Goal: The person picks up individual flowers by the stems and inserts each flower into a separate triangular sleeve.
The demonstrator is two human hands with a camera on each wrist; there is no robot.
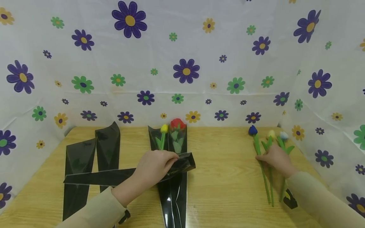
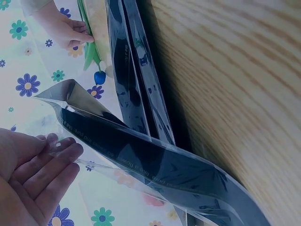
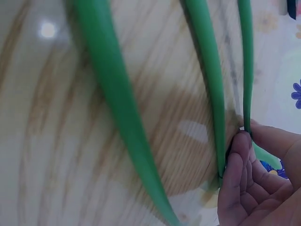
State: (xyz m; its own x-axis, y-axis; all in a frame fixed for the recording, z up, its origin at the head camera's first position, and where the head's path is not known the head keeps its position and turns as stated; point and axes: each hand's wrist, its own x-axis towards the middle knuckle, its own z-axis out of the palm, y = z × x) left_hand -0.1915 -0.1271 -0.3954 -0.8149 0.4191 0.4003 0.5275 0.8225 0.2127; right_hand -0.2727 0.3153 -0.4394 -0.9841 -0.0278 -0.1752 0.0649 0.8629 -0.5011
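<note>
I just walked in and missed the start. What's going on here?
A person's left hand pinches a black flower sleeve near its open end, while their right hand pinches a dark blue tulip by its stem. A pale yellow tulip and a light blue tulip lie beside it. A yellow tulip and a red flower are already in sleeves; more black sleeves lie at the left.

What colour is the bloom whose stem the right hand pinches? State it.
The bloom is blue; it shows best in the head view.
</note>
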